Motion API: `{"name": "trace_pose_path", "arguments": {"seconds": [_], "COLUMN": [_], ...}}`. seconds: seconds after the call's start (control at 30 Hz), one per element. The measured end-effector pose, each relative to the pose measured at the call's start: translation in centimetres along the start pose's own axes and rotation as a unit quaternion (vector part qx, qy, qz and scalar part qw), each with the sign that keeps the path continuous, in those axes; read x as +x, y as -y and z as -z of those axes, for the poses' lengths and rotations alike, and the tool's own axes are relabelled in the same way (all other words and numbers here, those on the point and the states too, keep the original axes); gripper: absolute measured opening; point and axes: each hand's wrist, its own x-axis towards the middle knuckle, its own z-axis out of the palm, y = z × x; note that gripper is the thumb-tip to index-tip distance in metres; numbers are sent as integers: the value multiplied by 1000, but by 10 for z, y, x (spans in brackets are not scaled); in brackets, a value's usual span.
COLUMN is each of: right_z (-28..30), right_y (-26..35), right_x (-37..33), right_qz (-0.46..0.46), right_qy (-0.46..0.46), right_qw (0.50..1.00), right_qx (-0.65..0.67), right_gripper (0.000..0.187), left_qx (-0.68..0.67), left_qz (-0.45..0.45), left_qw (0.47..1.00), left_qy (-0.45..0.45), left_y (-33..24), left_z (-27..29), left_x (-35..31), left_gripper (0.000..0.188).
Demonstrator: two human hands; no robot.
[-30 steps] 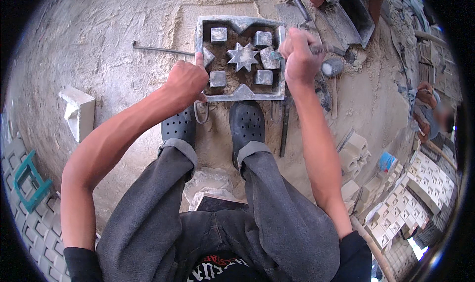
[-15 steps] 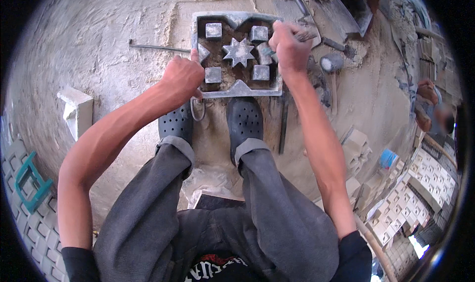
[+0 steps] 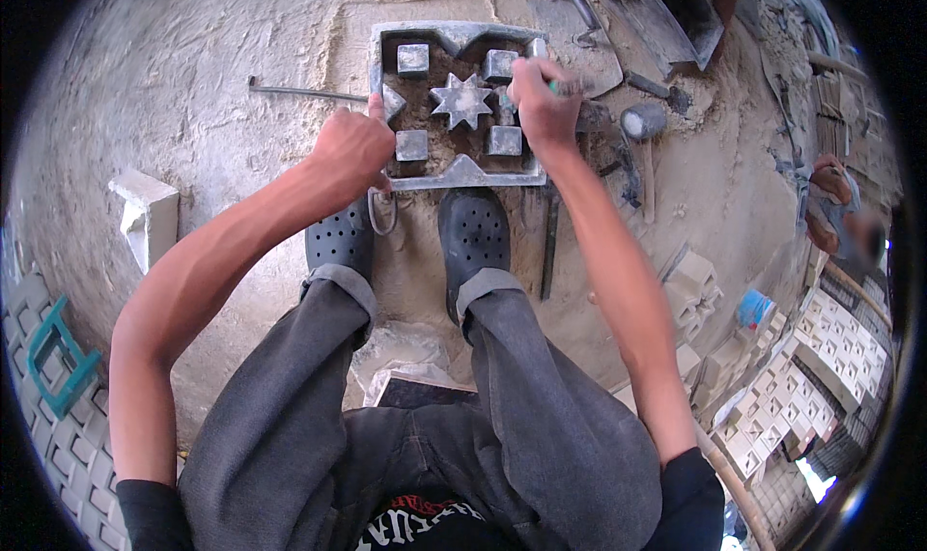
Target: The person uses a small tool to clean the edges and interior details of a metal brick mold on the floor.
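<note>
**Right hand [image 3: 544, 112] edged inward over grey rectangular metal-looking frame [image 3: 410, 28]**

It had come across the frame's right wall, nearer the grey eight-pointed star block [image 3: 461, 101]; work on that side seemed under way. The right grip was curled around a blurred, green-tinged tool [image 3: 572, 86]. The left hand [image 3: 353, 150] laid its index finger along the left wall; whether that grip pinched could not be told. The frame sat between both hands.

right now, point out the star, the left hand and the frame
star [image 3: 461, 102], head view, top face
left hand [image 3: 355, 146], head view, back of hand
frame [image 3: 459, 37], head view, far rim
</note>
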Motion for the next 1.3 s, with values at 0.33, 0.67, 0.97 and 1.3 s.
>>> {"name": "trace_pose_path", "arguments": {"seconds": [0.33, 0.67, 0.97, 1.3], "right_z": [-8, -25, -19, -13], "right_y": [21, 34, 36, 42], "right_x": [10, -8, 5, 12], "right_qz": [-29, 66, -22, -80], "right_qy": [-26, 79, 41, -24], "right_qw": [999, 986, 996, 992], "right_qx": [-8, -134, -71, 96], "right_gripper": [32, 33, 31, 33], "left_qx": [17, 1, 5, 11], "left_qz": [20, 12, 7, 15], "left_qw": [998, 1000, 1000, 999], "left_qy": [64, 24, 23, 33], "left_y": [-2, 5, 6, 5], "left_z": [11, 0, -5, -1], "left_x": [-5, -7, -6, -10], "left_gripper": [110, 114, 113, 109]}}
